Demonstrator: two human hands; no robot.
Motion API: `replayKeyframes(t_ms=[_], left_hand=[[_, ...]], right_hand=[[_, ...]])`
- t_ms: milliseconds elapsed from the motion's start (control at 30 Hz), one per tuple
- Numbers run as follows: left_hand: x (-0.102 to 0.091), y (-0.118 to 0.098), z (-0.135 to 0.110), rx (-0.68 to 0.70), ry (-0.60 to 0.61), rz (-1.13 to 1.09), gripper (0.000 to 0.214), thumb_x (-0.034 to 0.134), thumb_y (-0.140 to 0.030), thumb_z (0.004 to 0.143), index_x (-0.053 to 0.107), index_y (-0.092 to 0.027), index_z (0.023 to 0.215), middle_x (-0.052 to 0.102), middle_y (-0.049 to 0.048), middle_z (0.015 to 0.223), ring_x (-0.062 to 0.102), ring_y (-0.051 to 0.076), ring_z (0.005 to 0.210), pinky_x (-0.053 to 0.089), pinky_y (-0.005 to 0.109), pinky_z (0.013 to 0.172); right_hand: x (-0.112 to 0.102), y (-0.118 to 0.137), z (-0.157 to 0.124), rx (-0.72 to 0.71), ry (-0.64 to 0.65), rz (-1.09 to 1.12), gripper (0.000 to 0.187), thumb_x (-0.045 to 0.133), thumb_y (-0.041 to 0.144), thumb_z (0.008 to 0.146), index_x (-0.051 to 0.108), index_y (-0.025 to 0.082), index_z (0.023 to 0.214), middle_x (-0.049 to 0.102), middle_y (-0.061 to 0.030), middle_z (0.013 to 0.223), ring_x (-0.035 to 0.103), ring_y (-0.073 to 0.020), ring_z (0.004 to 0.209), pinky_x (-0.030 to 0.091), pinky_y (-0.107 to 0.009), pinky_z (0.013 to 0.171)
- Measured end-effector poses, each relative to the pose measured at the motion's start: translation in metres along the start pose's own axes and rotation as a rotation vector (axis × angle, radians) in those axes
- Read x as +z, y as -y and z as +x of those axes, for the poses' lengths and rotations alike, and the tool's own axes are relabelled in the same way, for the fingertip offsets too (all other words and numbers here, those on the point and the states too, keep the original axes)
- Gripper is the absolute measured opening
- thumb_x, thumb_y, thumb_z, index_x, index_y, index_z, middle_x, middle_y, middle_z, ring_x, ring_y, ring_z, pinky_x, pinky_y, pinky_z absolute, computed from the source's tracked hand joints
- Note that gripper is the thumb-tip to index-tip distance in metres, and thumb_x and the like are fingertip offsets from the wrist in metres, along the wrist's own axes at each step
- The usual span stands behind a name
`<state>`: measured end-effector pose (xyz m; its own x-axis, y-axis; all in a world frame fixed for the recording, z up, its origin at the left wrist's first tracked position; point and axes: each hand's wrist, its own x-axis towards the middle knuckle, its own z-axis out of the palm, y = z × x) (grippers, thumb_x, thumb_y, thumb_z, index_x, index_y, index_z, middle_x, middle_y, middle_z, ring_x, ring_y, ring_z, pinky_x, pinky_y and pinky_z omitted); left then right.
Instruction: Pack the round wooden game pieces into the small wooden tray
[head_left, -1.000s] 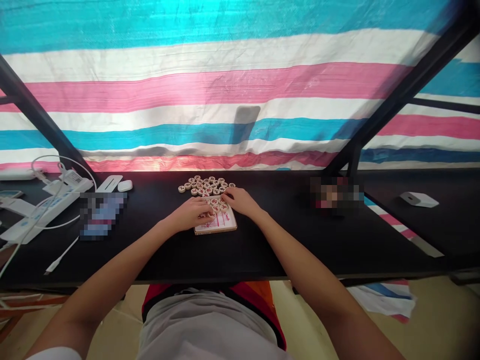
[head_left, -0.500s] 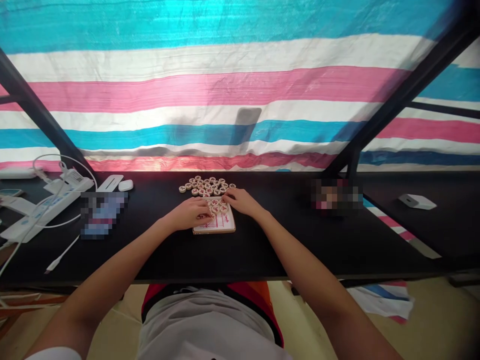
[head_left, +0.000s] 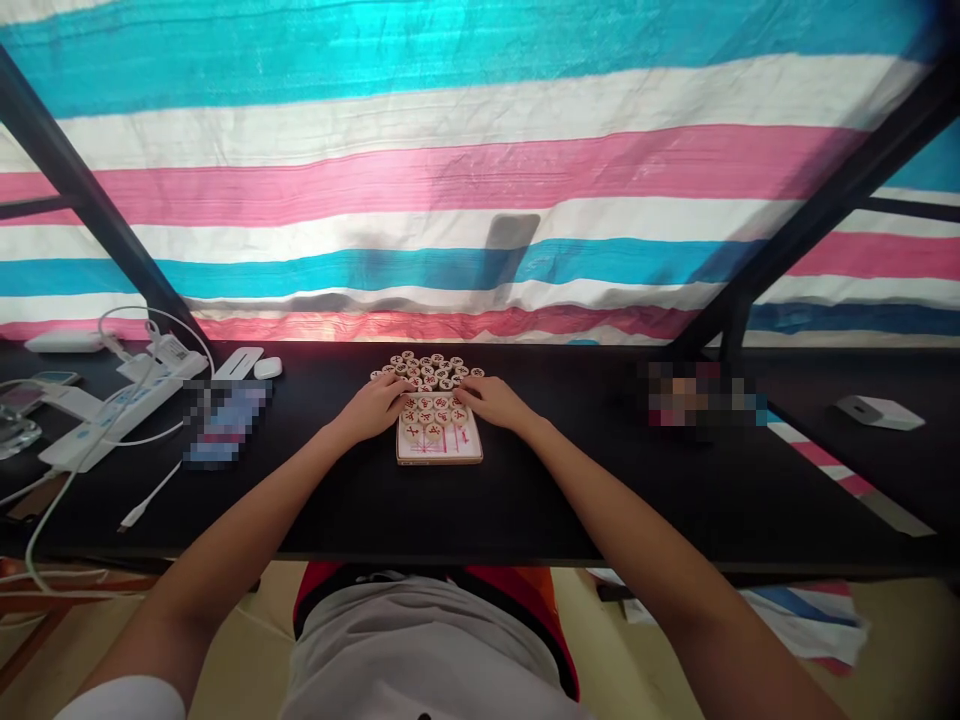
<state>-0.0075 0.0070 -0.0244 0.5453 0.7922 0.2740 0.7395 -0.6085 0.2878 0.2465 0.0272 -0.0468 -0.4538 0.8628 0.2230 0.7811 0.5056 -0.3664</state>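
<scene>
A shallow square box (head_left: 439, 458) with a white inside and pink markings lies on the black table. Several round Chinese chess pieces (head_left: 433, 432), pale with carved characters, stand in rows in its far part. Behind the box is a loose cluster of more Chinese chess pieces (head_left: 426, 370). My left hand (head_left: 373, 405) is at the box's far left corner, its bent fingertips on a piece at the cluster's near edge. My right hand (head_left: 491, 400) is at the far right corner, fingers bent against a piece there. The fingers partly hide both pieces.
On the left are a white power strip (head_left: 124, 410) with plugs and cables, a blurred phone-like item (head_left: 229, 425) and a small white case (head_left: 268, 368). A blurred object (head_left: 679, 395) sits to the right, with a white adapter (head_left: 879, 411) farther off. Striped sheeting (head_left: 450, 170) hangs behind.
My left hand has moved back from over the box to its far left corner, uncovering the rows of pieces. My right hand stays near the far right corner. The view has shifted slightly.
</scene>
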Motion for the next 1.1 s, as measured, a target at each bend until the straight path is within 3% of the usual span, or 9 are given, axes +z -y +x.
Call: replayKeyframes(t_ms=[200,600,833,967,1100], left_hand=[[0.001,0.0,0.0,-0.033,0.066,-0.019,0.033,0.034,-0.027,0.093,0.057,-0.018,0.114,0.059,0.0081,0.108,0.055,0.021,0.103,0.044,0.035,0.092],[0.003,0.002,0.0,-0.046,0.058,-0.02,0.033,0.034,-0.027,0.092,0.057,-0.019,0.115,0.06,0.0082,0.112,0.055,0.021,0.106,0.044,0.034,0.093],[0.001,0.007,0.016,0.022,0.096,0.085,0.032,0.035,-0.024,0.09,0.061,-0.019,0.107,0.063,0.0071,0.105,0.058,0.021,0.1,0.044,0.034,0.091],[0.007,0.009,0.02,-0.015,0.116,-0.005,0.03,0.036,-0.023,0.09,0.062,-0.02,0.104,0.064,0.0057,0.105,0.058,0.02,0.099,0.046,0.032,0.089],[0.013,0.011,0.015,-0.056,0.053,-0.127,0.028,0.038,-0.025,0.09,0.062,-0.019,0.102,0.064,0.0057,0.102,0.057,0.019,0.099,0.046,0.032,0.088]], right_hand=[[0.001,0.0,-0.003,-0.027,-0.002,-0.004,0.038,0.03,0.037,0.098,0.058,0.019,0.079,0.063,-0.0032,0.08,0.056,-0.0143,0.073,0.035,-0.023,0.068],[-0.006,0.002,-0.006,-0.042,0.016,0.041,0.038,0.032,0.037,0.097,0.06,0.018,0.082,0.064,-0.0044,0.081,0.057,-0.015,0.076,0.037,-0.024,0.071],[-0.005,0.004,0.003,-0.042,0.052,-0.013,0.038,0.035,0.042,0.095,0.06,0.02,0.078,0.065,-0.0032,0.081,0.056,-0.0152,0.074,0.034,-0.023,0.065],[-0.004,0.001,0.008,-0.004,0.074,-0.026,0.033,0.04,0.041,0.092,0.059,0.02,0.075,0.065,-0.0022,0.077,0.055,-0.015,0.069,0.03,-0.024,0.059],[-0.006,0.0,0.006,0.037,0.084,0.021,0.034,0.04,0.043,0.093,0.06,0.02,0.077,0.065,-0.0022,0.076,0.056,-0.015,0.068,0.032,-0.024,0.06]])
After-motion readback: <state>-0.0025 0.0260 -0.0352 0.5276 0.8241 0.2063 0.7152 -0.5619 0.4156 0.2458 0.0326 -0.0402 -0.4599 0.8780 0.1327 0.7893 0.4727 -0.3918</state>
